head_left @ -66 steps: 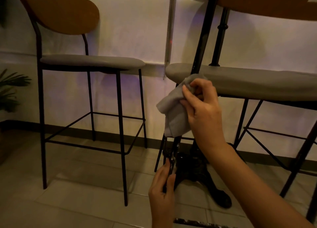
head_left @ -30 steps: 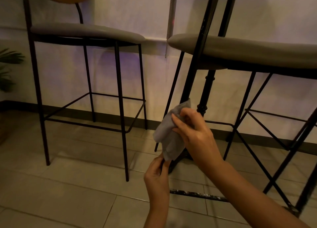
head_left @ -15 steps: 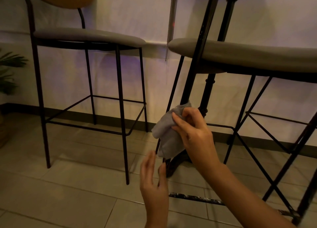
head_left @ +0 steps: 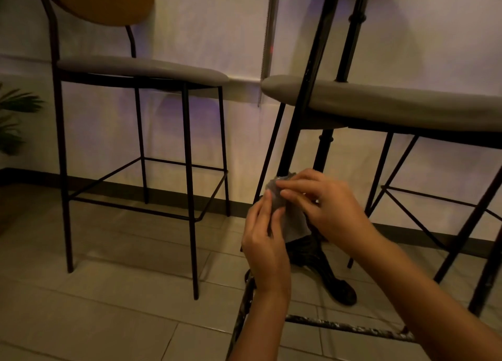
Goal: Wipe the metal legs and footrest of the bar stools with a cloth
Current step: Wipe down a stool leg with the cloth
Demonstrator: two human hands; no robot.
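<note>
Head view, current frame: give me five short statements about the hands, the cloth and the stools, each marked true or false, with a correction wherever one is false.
1. Both hands are on the cloth. True: the left hand and the right hand each hold it.
2. The cloth is bright red. False: it is grey.
3. The left stool has a rounded wooden backrest. True.
4. The cloth lies on the floor tiles. False: it is held up against the dark leg of the near stool.
5. The near stool's footrest bar shows pale, patchy marks. True.
</note>
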